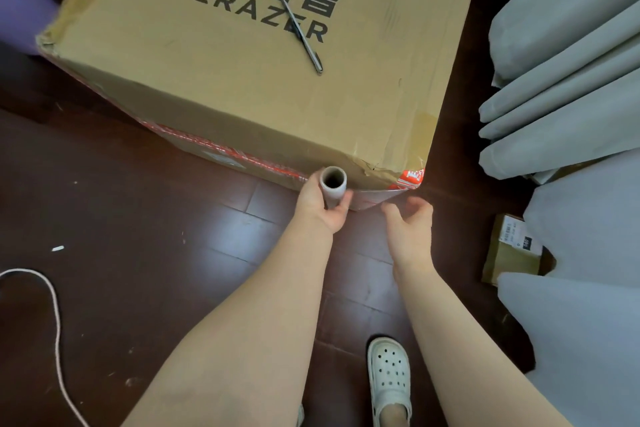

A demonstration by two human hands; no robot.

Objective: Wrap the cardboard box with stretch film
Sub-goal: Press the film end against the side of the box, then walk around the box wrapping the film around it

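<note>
Head view, looking down: large cardboard box [242, 80] stood on dark wooden floor [138, 201], printed face up, old tape and torn corners showing. Left hand [320, 206] gripped the stretch film roll [333, 184], fingers curled round it, roll held upright just beside the box's near side, close to the near right corner. A short span of film [374, 197] ran from the roll to that corner, low down on the box. Right hand [412, 218] was open, fingers loosely bent and holding nothing, just beside the film's edge; whether it touched the film could not be told. Top face and the visible side above the corner showed bare cardboard, no sheen of film. Judgement: wrapping was at its very start, with the film end anchored or being anchored at one lower corner, and every full turn round the box not yet made. A slim dark knife-like tool [304, 42] lay on top of the box, likely for cutting the film at the end. Around: grey curtains [561, 62] to the right, small parcel [512, 250] on the floor beneath them, white shoe [389, 374] near the bottom, pale cord [57, 315] at the left
</note>
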